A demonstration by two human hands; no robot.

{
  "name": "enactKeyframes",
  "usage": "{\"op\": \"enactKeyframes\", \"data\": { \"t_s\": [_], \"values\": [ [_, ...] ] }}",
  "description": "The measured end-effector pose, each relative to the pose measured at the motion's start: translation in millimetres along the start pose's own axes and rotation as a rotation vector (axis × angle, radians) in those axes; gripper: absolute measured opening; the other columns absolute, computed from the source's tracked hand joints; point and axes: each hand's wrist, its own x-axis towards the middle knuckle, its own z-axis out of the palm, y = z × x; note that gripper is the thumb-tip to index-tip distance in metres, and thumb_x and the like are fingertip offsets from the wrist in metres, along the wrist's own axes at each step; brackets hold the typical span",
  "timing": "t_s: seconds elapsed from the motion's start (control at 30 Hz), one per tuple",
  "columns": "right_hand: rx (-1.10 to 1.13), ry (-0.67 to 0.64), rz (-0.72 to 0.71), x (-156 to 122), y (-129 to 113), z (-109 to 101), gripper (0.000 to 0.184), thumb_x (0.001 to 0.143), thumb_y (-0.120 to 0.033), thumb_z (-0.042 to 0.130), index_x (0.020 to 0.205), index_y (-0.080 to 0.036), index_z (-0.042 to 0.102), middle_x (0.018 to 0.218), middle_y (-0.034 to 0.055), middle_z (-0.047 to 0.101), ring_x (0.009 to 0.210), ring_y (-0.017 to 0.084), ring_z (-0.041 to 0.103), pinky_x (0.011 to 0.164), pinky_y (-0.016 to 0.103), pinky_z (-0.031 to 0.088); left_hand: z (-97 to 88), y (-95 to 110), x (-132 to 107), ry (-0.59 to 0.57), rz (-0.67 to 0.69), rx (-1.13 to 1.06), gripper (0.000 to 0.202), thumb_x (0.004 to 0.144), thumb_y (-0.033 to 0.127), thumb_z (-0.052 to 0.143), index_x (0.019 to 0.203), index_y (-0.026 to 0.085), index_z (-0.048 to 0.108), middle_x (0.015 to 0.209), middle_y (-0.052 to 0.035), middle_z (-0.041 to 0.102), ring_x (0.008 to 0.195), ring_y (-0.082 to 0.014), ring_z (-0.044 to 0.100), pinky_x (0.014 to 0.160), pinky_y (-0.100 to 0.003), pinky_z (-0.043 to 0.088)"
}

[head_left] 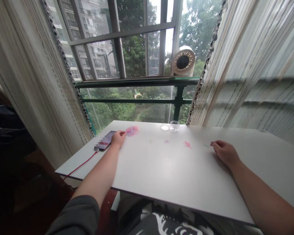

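Note:
My left hand [118, 139] is at the left of the white table, fingers pinched together at the edge of a loose pile of small pink and purple pieces [132, 131]. Whatever sits in that pinch is too small to name. On the right, my right hand [225, 152] rests low over the table with thumb and forefinger closed; their content, if any, cannot be made out. A faint greenish bit [206, 145] lies just left of these fingertips. Between the hands are a small pink-red cluster [187, 144], a smaller pinkish patch [166, 141] and a pale yellowish spot [151, 141].
A clear round container [174, 126] stands at the table's back edge beside a clear lid [165, 127]. A phone [107, 141] with a red cable [82, 164] lies by my left wrist. Behind the table [161, 176] are a green railing [137, 101], a white fan [183, 61] and curtains.

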Motion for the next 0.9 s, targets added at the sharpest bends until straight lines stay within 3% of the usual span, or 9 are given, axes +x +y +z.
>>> {"op": "enactKeyframes", "data": {
  "t_s": [0.33,0.73,0.9],
  "values": [
    [0.01,0.006,-0.033,0.0,2.0,0.4,0.032,0.068,-0.043,0.044,0.062,-0.016,0.061,0.042,-0.0005,0.049,0.043,0.014,0.046,0.046,0.025,0.035,0.5,-0.2,-0.3,-0.062,0.021,-0.061,0.027,0.068,0.024,0.053,0.091,0.015,0.064,0.085,-0.0064,0.068,0.076,-0.015,0.061,0.07,-0.024,0.045],
    [0.043,0.011,-0.002,-3.2,-3.8,-0.2,0.033,0.068,-0.044,0.046,0.063,-0.016,0.061,0.041,-0.0022,0.045,0.041,0.012,0.042,0.045,0.024,0.033,-1.8,22.2,-12.7,-0.066,0.021,-0.139,0.025,0.065,0.03,0.055,0.083,0.016,0.064,0.079,-0.005,0.068,0.073,-0.0162,0.061,0.068,-0.025,0.045],
    [0.067,0.023,-0.119,-16.0,-31.5,-0.2,0.032,0.07,-0.045,0.047,0.062,-0.016,0.058,0.044,-0.002,0.044,0.044,0.011,0.04,0.044,0.023,0.031,-1.8,34.6,-19.9,-0.072,0.034,-0.204,0.026,0.065,0.032,0.057,0.083,0.015,0.065,0.082,-0.0054,0.068,0.075,-0.0166,0.061,0.069,-0.026,0.046]
  ]
}}
